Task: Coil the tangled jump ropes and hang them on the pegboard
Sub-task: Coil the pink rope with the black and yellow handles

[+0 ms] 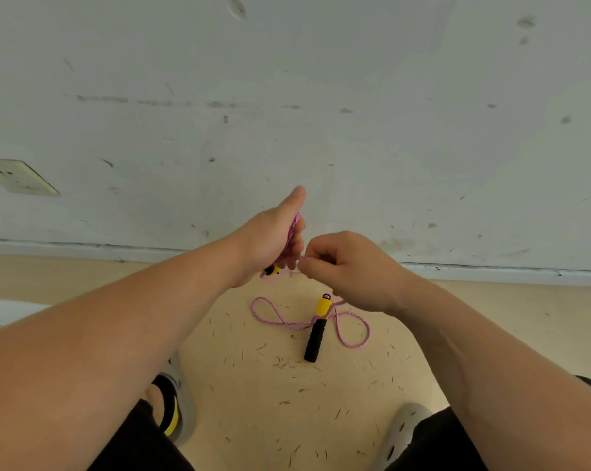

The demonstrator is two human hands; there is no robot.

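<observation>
Coiling step: left hand [270,243] is gripping gathered pink rope [292,229] and one handle [271,269], right hand [341,263] is pinching the strand, other handle [316,334] is lying on floor [270,385]; next probably winding slack in.

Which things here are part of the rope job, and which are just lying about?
Job: rope; handle on floor; handle under left hand; left hand; right hand.
Lying about: wall socket; floor debris; shoes.
</observation>
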